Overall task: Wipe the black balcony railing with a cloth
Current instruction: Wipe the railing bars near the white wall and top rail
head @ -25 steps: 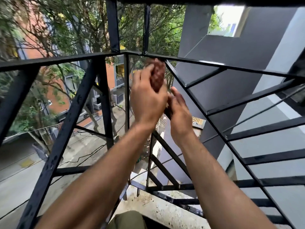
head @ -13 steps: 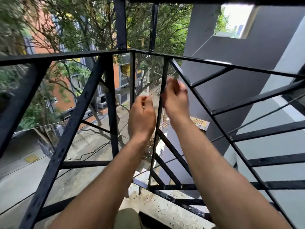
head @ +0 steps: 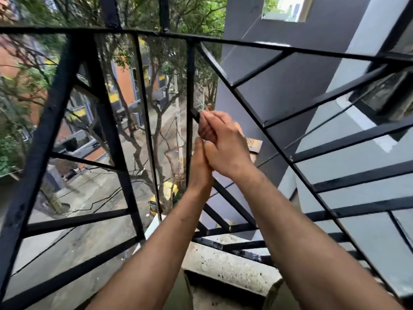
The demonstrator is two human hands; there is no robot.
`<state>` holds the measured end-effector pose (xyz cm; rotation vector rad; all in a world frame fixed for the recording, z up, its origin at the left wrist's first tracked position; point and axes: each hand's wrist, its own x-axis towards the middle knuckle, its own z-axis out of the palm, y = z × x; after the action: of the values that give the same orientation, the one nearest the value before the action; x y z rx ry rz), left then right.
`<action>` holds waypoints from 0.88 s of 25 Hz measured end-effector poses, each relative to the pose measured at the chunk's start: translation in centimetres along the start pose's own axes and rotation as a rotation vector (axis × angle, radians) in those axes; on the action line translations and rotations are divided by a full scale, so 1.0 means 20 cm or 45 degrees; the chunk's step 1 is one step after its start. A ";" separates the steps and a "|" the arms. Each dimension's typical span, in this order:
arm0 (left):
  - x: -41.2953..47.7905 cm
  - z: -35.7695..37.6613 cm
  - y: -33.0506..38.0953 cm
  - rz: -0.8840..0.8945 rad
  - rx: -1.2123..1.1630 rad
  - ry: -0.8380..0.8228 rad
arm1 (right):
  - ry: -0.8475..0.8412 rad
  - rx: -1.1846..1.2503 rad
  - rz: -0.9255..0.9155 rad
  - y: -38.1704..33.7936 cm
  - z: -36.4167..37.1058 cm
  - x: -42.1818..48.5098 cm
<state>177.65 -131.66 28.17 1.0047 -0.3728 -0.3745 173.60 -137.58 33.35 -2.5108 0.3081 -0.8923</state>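
1. Your left hand (head: 201, 168) and right hand (head: 226, 145) are pressed together just right of the view's centre, against the black metal balcony railing (head: 55, 113).
2. Your right hand lies over the left. Its fingers (head: 209, 130) are curled round a thin diagonal bar of the railing, which comes out at 10 o'clock of them and runs on at 5 o'clock below your wrists.
3. Your left hand shows edge-on, its fingertips hidden under the right, so you cannot tell what it grips.
4. Only a small blurred scrap of the reddish-brown cloth (head: 209, 106) shows, at 12 o'clock of your right fingers. The rest is hidden between your hands.
5. At 6 o'clock a rough grey concrete ledge (head: 223, 265) sits beneath your forearms.
6. At 8 o'clock the paved street (head: 89, 198) shows through the bars, and at 2 o'clock a dark grey building wall (head: 279, 97).
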 end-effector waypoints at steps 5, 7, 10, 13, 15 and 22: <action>0.01 0.14 -0.13 0.015 0.206 -0.063 | 0.143 -0.366 0.461 0.35 0.00 -0.67; -0.01 0.21 -0.14 -0.020 0.157 -0.051 | 0.180 -0.380 0.737 0.41 -0.02 -0.62; -0.03 0.20 -0.17 0.052 0.100 0.006 | 0.178 -0.159 0.459 0.34 0.01 -0.38; -0.05 0.22 -0.24 0.104 -0.004 0.128 | 0.160 -0.104 0.362 0.46 0.00 -0.56; -0.09 0.26 -0.31 0.044 -0.060 0.163 | 0.054 -0.407 0.499 0.63 -0.06 -0.81; -0.25 0.34 -0.50 -0.130 0.034 0.064 | 0.050 -0.289 0.437 0.66 -0.03 -0.73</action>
<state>168.89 -139.19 22.18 1.0595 -0.2826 -0.4364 161.30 -144.19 19.38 -2.5315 0.8672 -0.8042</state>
